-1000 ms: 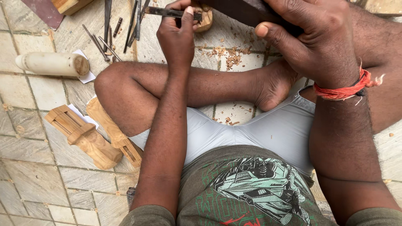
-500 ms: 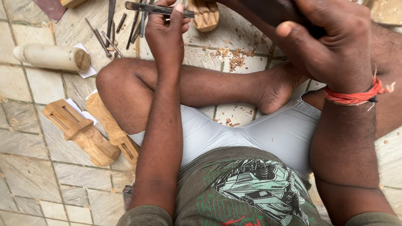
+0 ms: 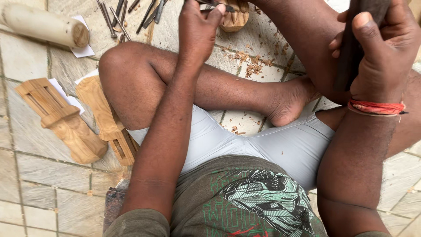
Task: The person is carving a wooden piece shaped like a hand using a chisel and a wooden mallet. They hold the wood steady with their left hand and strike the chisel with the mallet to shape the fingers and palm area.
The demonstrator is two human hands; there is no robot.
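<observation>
Stone-tile floor (image 3: 39,193), person sitting cross-legged. Left hand (image 3: 199,30) pinches chisel (image 3: 217,5) against small carving (image 3: 234,17) at far edge. Right hand (image 3: 377,52) wrapped around dark mallet (image 3: 357,39), raised at right. Chips (image 3: 252,68) scattered near carving: cutting underway, carving looks unfinished. Spare chisels (image 3: 131,13) far left; shaped wood pieces (image 3: 66,123) left.

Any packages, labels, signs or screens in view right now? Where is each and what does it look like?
No packages, signs or screens.
White paper slip: on the floor tiles under the end of the pale wooden cylinder, upper left; blank side up.
White paper slip: between the two carved wooden pieces, left; mostly hidden.
Shirt print: bottom centre, green and white graphic on olive cloth.
</observation>
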